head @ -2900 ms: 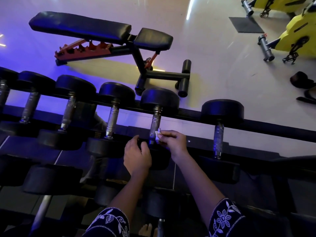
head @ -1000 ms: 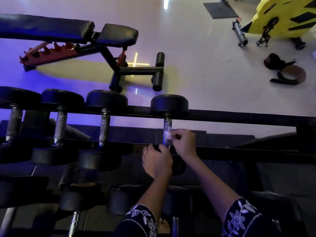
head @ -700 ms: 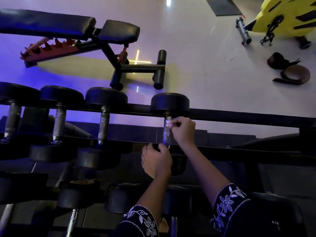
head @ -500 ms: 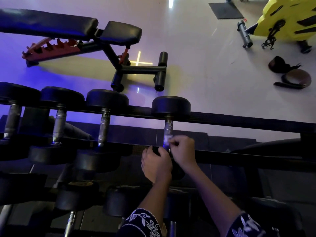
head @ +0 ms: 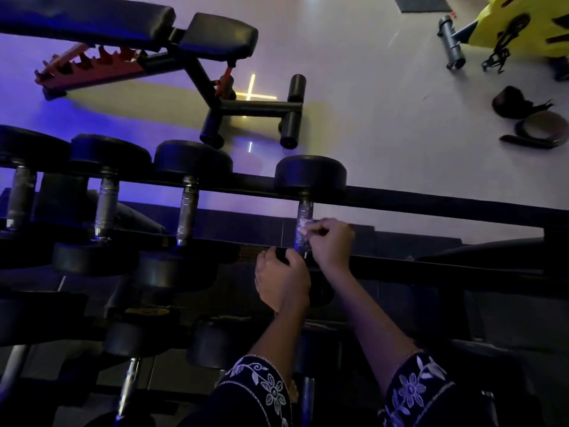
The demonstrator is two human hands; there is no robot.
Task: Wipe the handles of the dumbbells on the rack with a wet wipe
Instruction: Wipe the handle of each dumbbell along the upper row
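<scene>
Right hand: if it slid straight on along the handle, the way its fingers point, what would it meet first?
The right hand, holding the wipe on the handle, points up the bar. It would probably first meet the far weight head.

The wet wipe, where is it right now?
The wet wipe is in the right hand, pressed on the handle of the rightmost top-row dumbbell.

The dumbbells (head: 310,175) have black ends and silvery metal handles (head: 304,212), and the rack (head: 431,204) is black. The wipe (head: 303,224) is white. Both sleeves (head: 415,392) are dark with a white flower pattern. At upper left of the frame, the bench (head: 92,23) is black with a red notched bar (head: 89,69); at upper right, the machine (head: 523,23) is yellow. The floor (head: 385,118) is pale, tinted violet at left.
</scene>
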